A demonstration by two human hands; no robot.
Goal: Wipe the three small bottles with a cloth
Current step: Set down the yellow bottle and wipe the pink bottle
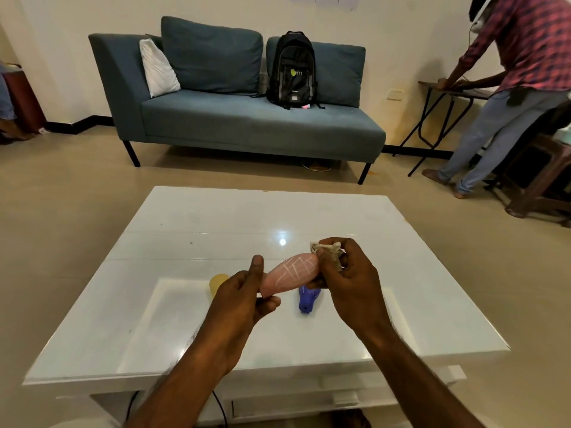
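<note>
— While the pink bottle (290, 274) is held up over the white table (185, 230), what is seen around it?

— The pink bottle is gripped at its near end by the left hand (239, 299). The fingers are closed around it and the thumb (257, 267) is pointed up. White lines are seen on the bottle's side. It is tilted, with its far end up toward two o'clock.

— And the other hand?

— A crumpled tan cloth (329, 251) is squeezed in the right hand (346, 276). The cloth is pressed against the far end of the pink bottle, so the two are touching.

— Where are the other bottles kept?

— A blue bottle (307, 299) is laid on the table, just under the hands, at about five o'clock from the pink one. Part of it is hidden by the right hand. A yellow bottle (218, 282) is placed on the table at about nine o'clock from the pink one, half hidden behind the left hand. Whether it is standing or lying cannot be told.

— What is seen past the table?

— A blue sofa (247, 122) is set at twelve o'clock, against the wall. A black backpack (292, 71) and a white pillow (157, 69) are put on it. At two o'clock, a person in a checked shirt (531, 41) is seen bent over a small dark table (457, 89).
</note>
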